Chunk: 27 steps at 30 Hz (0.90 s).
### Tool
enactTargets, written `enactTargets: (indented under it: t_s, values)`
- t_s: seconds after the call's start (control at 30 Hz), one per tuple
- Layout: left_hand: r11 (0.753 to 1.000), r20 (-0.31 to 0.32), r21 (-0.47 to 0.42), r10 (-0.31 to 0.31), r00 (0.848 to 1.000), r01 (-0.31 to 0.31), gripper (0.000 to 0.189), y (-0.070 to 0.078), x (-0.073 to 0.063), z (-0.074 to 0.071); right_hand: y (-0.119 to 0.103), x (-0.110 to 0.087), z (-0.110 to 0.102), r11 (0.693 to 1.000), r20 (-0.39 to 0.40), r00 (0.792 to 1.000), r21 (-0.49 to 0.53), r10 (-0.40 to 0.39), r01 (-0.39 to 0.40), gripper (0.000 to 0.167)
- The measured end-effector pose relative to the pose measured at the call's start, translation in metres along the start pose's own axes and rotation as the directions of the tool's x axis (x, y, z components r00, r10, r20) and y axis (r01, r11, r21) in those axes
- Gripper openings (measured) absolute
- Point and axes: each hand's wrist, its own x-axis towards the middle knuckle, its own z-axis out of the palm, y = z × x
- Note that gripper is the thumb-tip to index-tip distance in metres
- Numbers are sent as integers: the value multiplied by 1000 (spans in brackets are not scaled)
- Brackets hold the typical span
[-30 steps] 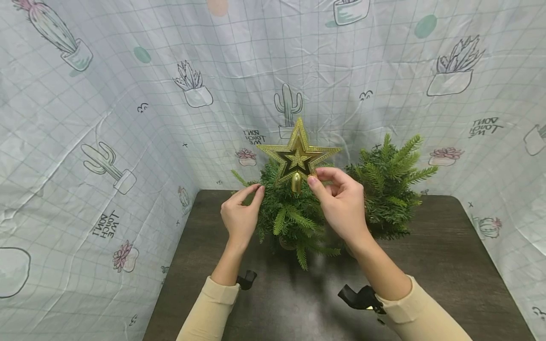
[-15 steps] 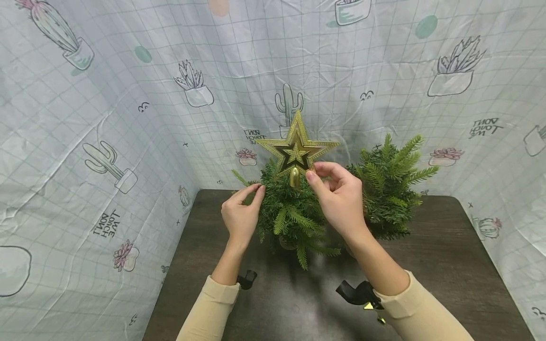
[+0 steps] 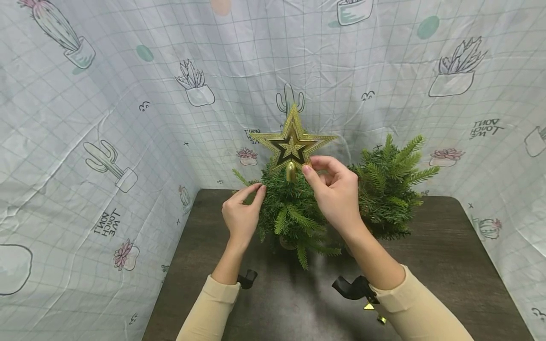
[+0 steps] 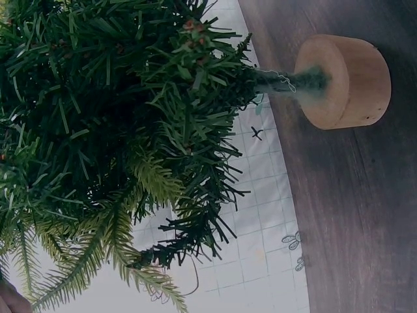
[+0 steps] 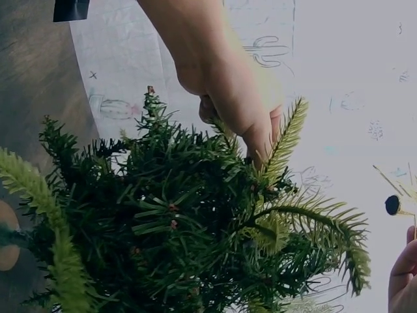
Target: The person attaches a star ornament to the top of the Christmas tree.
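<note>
A gold star tree topper stands upright over the top of a small artificial Christmas tree. My right hand pinches its lower right point between thumb and forefinger. In the right wrist view the topper's round hollow socket shows at the right edge, apart from the foliage. My left hand pinches a branch at the tree's upper left, its fingertips partly hidden by needles in the right wrist view. A round wooden base carries the tree.
A second green tree stands to the right, behind my right hand. Small shiny gold pieces lie by the right sleeve. Cactus-printed cloth surrounds the dark wooden table at the back and sides.
My right hand has moved the star up and slightly left. More of the gold pieces shows beside the right sleeve. The left hand keeps its place on the branch.
</note>
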Motion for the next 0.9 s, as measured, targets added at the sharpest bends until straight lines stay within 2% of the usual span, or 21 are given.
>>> enactTargets:
  t_s: [0.43,0.9]
  values:
    - [1000,17,-3,-16,1000,16,25,0,0,-1,3,13,4,1000,-5,1000,-16,-7,7,22]
    - [1000,17,-14,-18,1000,18,27,1,-1,-1,14,18,6,999,1,1000,-32,10,-10,22]
